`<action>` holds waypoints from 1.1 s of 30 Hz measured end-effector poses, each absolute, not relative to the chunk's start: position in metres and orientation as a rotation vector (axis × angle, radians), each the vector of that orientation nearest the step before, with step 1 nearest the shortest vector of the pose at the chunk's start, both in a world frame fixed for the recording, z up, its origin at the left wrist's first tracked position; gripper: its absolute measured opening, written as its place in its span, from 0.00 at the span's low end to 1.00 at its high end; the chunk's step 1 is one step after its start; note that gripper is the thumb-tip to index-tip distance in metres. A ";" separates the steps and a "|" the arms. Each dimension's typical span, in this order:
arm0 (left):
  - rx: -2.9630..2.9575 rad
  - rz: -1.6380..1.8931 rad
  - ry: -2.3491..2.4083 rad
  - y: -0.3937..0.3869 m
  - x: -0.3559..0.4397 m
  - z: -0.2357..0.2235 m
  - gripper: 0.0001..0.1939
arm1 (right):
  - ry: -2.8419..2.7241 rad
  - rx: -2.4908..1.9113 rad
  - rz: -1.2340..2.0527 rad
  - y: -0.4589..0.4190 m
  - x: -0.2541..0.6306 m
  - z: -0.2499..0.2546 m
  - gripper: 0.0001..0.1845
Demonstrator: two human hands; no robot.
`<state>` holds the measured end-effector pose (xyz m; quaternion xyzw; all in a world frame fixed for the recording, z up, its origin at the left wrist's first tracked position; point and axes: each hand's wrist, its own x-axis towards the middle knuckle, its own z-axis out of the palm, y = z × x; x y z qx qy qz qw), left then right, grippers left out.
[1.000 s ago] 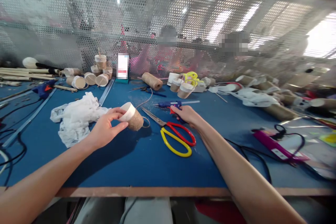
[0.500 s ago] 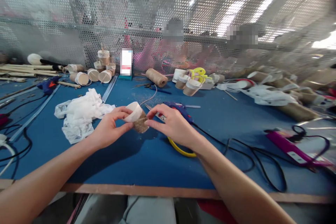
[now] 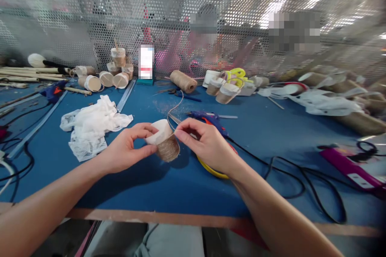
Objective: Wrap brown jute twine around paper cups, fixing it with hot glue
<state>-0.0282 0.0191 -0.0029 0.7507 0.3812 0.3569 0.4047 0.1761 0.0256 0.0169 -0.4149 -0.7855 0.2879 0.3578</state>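
A small cup, white at the rim and wrapped in brown twine below, is tilted above the blue table. My left hand is closed on its rim, thumb outside and fingers at the opening. My right hand pinches the twine against the cup's right side, just under the white band. That strand runs back to a twine spool lying on its side. Beside my right hand lie a blue glue gun and scissors, whose yellow handle shows partly beneath the wrist.
White lace fabric lies crumpled at left. Several wrapped cups are stacked at the back, near a lit phone. More cups stand at back right. Black cable loops toward a purple power strip.
The cup has turned in my left hand and shows more of its twine-wrapped side. My right hand has moved from the cup's lower side up to the strand near the white band.
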 end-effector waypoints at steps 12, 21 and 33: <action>1.723 0.827 0.814 0.019 -0.031 0.001 0.05 | -1.931 -1.105 0.835 0.024 0.177 0.014 0.06; 1.671 0.815 0.782 0.019 -0.031 -0.001 0.07 | -1.888 -1.096 0.924 0.023 0.177 0.016 0.06; 1.632 0.820 0.788 0.019 -0.030 0.000 0.06 | -1.856 -1.128 1.102 0.021 0.176 0.016 0.07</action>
